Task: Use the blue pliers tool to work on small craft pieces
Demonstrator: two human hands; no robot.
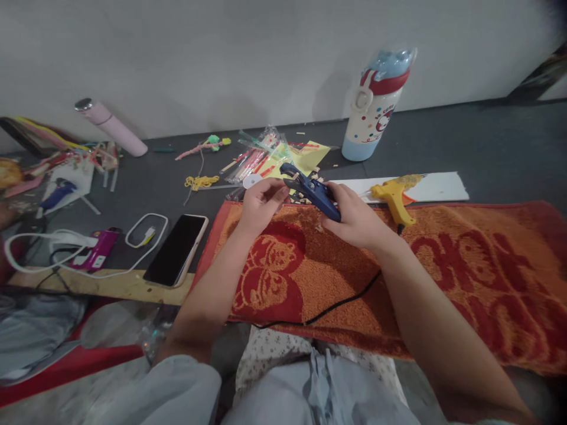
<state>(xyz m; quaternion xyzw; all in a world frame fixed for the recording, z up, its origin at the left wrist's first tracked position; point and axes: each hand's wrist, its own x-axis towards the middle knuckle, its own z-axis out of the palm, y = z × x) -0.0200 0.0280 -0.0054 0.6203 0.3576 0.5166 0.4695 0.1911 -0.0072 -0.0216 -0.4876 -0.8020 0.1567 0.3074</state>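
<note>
My right hand (354, 215) grips a blue hand cutter (316, 192), its head pointing up and left over the far edge of the orange towel (345, 283). Close to the cutter's jaws, my left hand (262, 203) is closed in a pinch. Whatever lies between those fingertips is too small or hidden to make out. Small pale offcuts (303, 195) are scattered behind and under the cutter. Beyond them lie clear-wrapped sticks (261, 156) and yellow paper (310, 156). A yellow glue gun (394, 198) rests right of my right hand, partly over a white strip (436, 188).
A tall white and blue bottle (370, 112) stands near the wall. Left of the towel are a phone (177, 251), a purple power adapter (95, 249) with white cables, and yellow yarn (201, 182). A pink flask (113, 128) leans at the back left. A black cord (341, 304) crosses the towel.
</note>
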